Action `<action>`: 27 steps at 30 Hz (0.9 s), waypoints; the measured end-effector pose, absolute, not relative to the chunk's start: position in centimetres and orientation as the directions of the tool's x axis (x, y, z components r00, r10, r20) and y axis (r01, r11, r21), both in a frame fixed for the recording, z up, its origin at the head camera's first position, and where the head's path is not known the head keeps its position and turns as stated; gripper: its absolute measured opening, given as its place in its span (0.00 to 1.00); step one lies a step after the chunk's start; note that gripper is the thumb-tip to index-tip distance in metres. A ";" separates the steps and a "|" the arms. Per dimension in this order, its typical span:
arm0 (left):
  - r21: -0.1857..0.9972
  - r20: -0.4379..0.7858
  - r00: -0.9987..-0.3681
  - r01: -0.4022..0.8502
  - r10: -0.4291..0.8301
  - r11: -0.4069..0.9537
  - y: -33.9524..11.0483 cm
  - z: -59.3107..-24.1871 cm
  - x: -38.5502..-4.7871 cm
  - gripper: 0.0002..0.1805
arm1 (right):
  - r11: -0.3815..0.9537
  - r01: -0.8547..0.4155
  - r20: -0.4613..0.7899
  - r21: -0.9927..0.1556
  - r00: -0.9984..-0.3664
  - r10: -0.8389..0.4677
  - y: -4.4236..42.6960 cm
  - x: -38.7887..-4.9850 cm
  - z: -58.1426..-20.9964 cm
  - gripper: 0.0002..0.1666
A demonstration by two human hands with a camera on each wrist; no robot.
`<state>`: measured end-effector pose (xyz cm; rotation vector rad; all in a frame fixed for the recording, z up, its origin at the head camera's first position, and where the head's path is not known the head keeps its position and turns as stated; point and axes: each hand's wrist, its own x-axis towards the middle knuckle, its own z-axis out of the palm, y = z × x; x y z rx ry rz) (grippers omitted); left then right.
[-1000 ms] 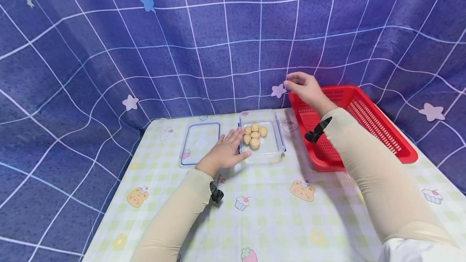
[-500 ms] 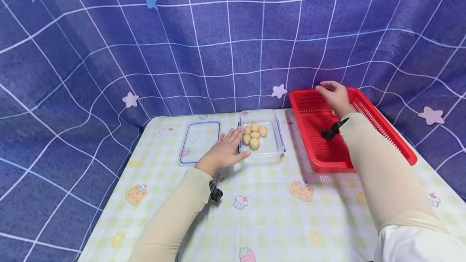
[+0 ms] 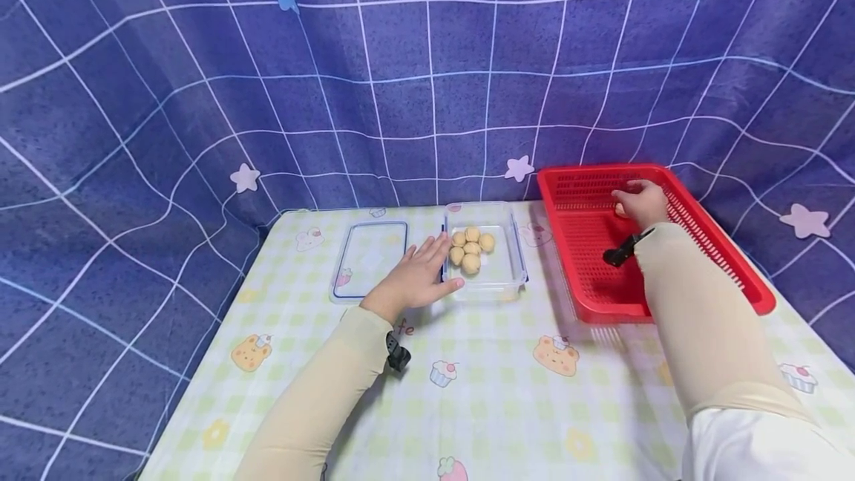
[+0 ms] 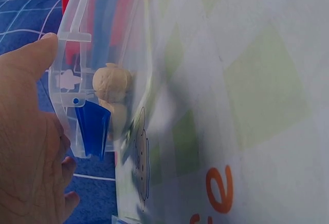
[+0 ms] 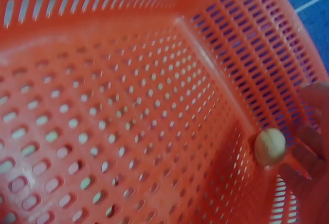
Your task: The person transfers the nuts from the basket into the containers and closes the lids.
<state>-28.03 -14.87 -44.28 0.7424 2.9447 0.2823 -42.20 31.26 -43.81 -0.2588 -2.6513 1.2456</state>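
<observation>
A clear plastic container [image 3: 497, 286] with blue clips holds several walnuts [image 3: 470, 263], grouped toward its left side. Against that left side rests my left hand [image 3: 415, 278], fingers spread and fairly straight; in the left wrist view the thumb touches the container's rim [image 4: 72, 36]. My right hand [image 3: 648, 205] is down inside the red basket [image 3: 581, 310], close to a single walnut [image 5: 270, 147] at the basket's far wall. In the right wrist view its fingers [image 5: 308, 141] are parted beside this walnut, without a visible grip on it.
Left of the container, a clear lid [image 3: 369, 262] with a blue seal lies on the checked tablecloth [image 3: 494, 407]. The basket has raised perforated walls. A blue curtain [image 3: 401, 110] hangs behind the table.
My right hand has moved right from above the basket's left rim and down into the basket, to the walnut there. The left hand has stayed at the container.
</observation>
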 end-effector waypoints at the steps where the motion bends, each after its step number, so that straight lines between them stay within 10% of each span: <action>1: 0.198 -0.042 -0.877 0.462 0.478 0.865 -14.9 -44.2 -28.1 0.49 | 0.650 0.084 0.098 -0.755 -0.966 0.239 31.5 -42.2 -44.0 0.37; 27: 0.228 -0.039 -0.879 0.456 0.476 0.860 -14.9 -43.8 -27.8 0.48 | 0.724 0.053 0.068 -0.688 -0.988 0.137 32.2 -42.0 -44.0 0.30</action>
